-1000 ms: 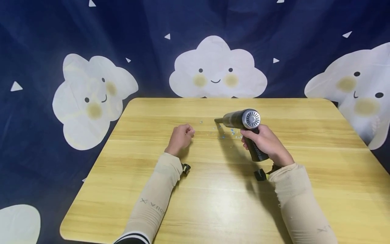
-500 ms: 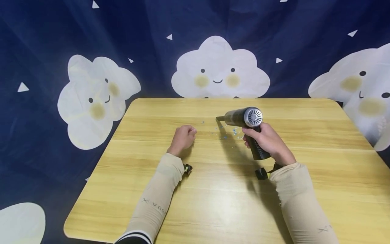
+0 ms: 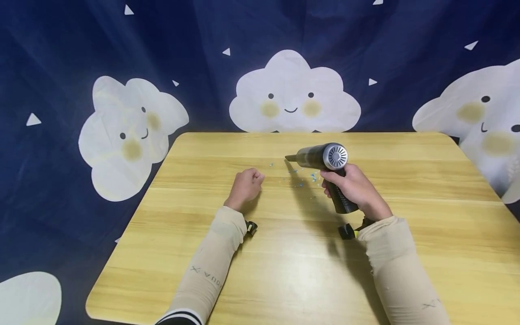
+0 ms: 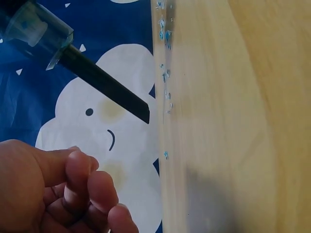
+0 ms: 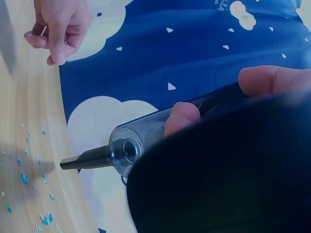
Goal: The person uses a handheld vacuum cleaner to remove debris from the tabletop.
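Note:
My right hand (image 3: 357,189) grips a black handheld vacuum (image 3: 310,158) by its handle, thumb at the top near the silver vented end. Its narrow nozzle (image 5: 87,159) points left and down, tip raised above the table in the left wrist view. A clear cup (image 5: 150,128) joins the nozzle to the body. Small blue and white scraps (image 3: 313,177) lie scattered beneath the vacuum and left of it. My left hand (image 3: 245,187) is by the tabletop left of the scraps, fingers (image 4: 77,174) loosely curled around nothing. Part of the right hand is hidden behind the vacuum in its wrist view.
The wood-grain table (image 3: 183,234) has rounded corners, and its far edge meets a dark blue curtain (image 3: 203,27) printed with white clouds. Each wrist wears a small black camera (image 3: 347,231) on a strap. One lone scrap (image 4: 165,155) lies nearest the left hand.
The vacuum has shifted slightly left over the table in the last half second. My left hand stays almost in place. The head view has turned a little.

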`<control>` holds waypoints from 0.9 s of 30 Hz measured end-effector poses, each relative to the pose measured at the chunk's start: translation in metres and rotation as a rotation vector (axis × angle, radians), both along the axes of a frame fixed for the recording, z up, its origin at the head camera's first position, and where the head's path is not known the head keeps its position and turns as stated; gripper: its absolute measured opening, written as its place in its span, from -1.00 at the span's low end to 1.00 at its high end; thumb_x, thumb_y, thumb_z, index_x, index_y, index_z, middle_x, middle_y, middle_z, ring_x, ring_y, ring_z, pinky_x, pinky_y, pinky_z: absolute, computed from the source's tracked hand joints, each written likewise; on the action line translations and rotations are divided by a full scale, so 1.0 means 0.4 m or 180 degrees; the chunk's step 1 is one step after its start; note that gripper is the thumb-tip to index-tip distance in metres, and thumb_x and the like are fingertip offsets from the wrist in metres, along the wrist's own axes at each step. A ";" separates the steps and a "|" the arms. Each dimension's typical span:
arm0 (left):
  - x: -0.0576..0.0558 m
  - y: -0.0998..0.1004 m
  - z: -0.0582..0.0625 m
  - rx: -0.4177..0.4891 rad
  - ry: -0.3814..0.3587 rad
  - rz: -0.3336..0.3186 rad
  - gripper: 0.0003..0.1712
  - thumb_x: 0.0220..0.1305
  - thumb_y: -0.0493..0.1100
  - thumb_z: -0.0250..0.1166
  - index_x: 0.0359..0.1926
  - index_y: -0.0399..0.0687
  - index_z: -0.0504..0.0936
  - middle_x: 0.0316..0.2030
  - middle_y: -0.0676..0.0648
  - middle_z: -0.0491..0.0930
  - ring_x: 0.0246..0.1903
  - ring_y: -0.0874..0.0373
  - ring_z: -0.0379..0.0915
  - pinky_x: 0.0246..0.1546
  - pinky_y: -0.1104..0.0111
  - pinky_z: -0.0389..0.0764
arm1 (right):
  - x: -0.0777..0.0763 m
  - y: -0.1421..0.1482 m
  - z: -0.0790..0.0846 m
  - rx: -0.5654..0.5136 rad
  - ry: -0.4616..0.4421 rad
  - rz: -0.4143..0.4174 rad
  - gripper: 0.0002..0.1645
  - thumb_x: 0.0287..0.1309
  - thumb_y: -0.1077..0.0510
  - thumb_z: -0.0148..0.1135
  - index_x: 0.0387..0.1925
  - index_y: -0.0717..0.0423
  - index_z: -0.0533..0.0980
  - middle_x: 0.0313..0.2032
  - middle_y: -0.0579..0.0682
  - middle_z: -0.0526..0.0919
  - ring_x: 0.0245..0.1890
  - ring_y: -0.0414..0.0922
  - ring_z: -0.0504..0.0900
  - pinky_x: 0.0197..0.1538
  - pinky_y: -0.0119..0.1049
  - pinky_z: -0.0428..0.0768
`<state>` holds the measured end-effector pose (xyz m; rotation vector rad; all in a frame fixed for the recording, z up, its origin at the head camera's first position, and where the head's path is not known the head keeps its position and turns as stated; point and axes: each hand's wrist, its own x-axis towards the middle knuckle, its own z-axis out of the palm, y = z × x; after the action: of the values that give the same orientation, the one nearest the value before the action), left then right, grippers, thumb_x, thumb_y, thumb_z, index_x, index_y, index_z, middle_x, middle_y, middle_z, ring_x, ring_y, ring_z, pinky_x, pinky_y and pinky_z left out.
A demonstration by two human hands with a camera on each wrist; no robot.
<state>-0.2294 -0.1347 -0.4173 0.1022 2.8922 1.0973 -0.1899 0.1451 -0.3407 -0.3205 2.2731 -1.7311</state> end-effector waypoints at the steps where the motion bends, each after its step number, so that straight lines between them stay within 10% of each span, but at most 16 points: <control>1: 0.002 0.000 0.000 -0.0015 0.0005 -0.0005 -0.74 0.42 -0.10 0.08 -0.28 -0.20 0.57 -0.46 -0.05 0.64 -0.45 0.11 0.53 -0.27 0.23 0.58 | 0.001 -0.001 -0.002 0.0000 -0.0008 0.0004 -0.63 0.30 0.08 0.11 -0.10 0.33 0.35 -0.50 0.02 0.58 -0.54 -0.09 0.59 -0.38 -0.19 0.62; 27: 0.008 0.026 -0.009 -0.0116 0.0203 -0.0088 -0.76 0.34 -0.12 0.19 -0.46 -0.12 0.54 -0.60 -0.03 0.53 -0.55 0.12 0.43 -0.30 0.23 0.57 | -0.003 -0.023 -0.024 -0.0192 -0.0062 0.0169 -0.61 0.29 0.14 0.09 0.00 0.38 0.35 -0.47 0.10 0.55 -0.57 -0.06 0.58 -0.43 -0.25 0.61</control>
<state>-0.2264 -0.1243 -0.4209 0.1786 2.9557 1.0557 -0.1912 0.1360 -0.3503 -0.3710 2.1821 -1.7710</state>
